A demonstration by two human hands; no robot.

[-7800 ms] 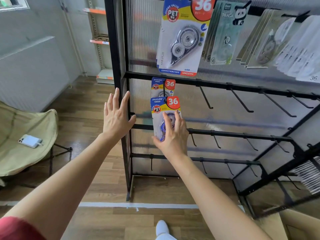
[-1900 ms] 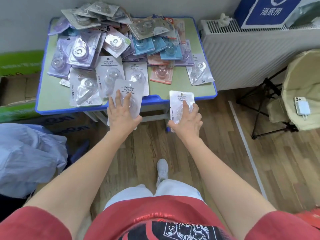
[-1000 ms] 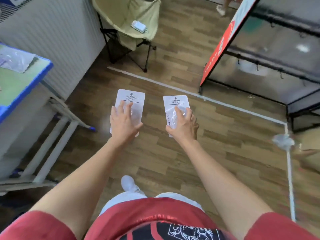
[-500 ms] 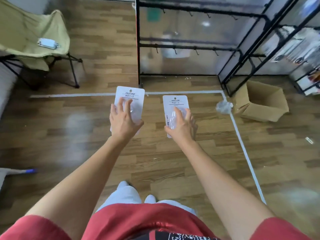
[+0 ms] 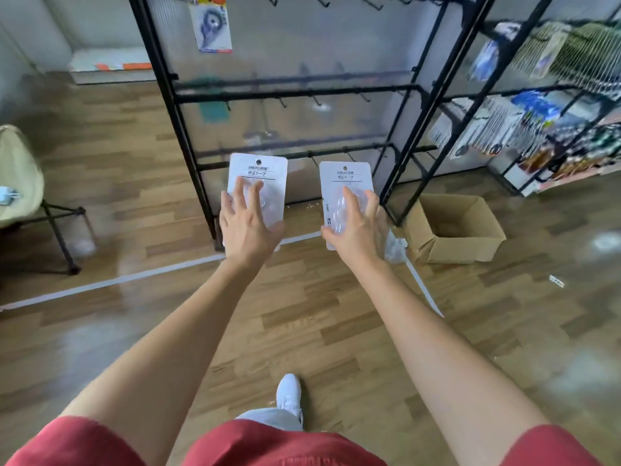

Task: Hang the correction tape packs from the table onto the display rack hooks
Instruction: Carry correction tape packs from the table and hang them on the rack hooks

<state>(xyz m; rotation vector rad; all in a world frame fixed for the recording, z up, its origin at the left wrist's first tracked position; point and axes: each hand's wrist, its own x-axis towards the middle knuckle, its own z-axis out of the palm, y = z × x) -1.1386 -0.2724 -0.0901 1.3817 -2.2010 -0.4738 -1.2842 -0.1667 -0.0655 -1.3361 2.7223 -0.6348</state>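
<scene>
The left hand [image 5: 247, 230] holds the left correction tape pack [image 5: 265, 176] upright. Its fingers [image 5: 240, 193] are spread apart and laid nearly straight over the clear blister on the front. The thumb is hidden behind the card, so the grip on the back cannot be seen.

The right hand [image 5: 356, 233] holds the right correction tape pack [image 5: 346, 176] the same way. Its fingers [image 5: 349, 200] are slightly more bent and close over the blister, pinching the lower half of the card. Both white cards stand side by side and apart, hang-holes at the top, raised just above the centre of the view at 12 o'clock. Neither touches the rack.

The display rack [image 5: 188, 136] stands beyond them from 11 to 1 o'clock, a black frame with a translucent back panel. Its rails carry bare hooks [image 5: 316, 100], and one hung pack [image 5: 211, 25] with blue print is at the top. At 2 o'clock a second rack [image 5: 537, 112] is crowded with goods, too blurred to name.

On the wooden floor [image 5: 302, 314] an open cardboard box [image 5: 453, 227] sits at 3 o'clock, just right of the right hand. A white tape line [image 5: 134, 279] crosses the boards from 9 o'clock toward the rack's foot. A beige folding chair [image 5: 20, 176] is at 9 o'clock. A white shoe [image 5: 288, 393] shows at 6 o'clock, above red clothing.
</scene>
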